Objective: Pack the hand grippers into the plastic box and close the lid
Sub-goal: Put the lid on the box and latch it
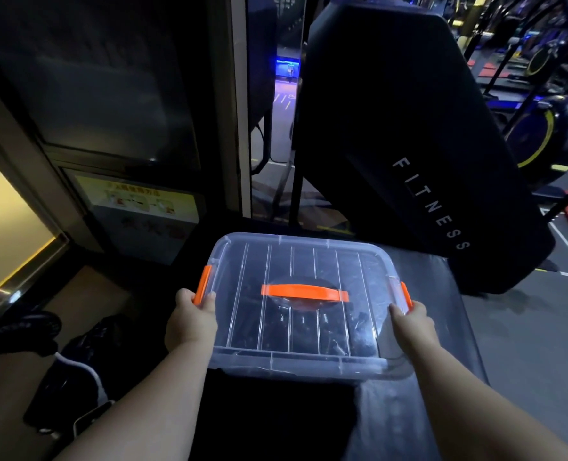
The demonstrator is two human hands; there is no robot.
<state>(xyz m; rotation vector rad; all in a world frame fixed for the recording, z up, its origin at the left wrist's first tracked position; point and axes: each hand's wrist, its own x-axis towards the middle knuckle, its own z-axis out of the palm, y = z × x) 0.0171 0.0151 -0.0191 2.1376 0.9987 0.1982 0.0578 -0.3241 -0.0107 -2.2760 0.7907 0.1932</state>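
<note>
Both latches sit in my grasp, left hand on left latch, right hand on right latch; snapping them over the lid looks next.

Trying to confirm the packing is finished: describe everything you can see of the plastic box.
The plastic box is clear and rectangular with rounded corners. Its ribbed lid is on, an orange handle lying flat at its centre, an orange latch at each end. Dark hand grippers show dimly inside. It sits on a grey padded surface. The left hand grips the left latch, the right hand the right latch.
</note>
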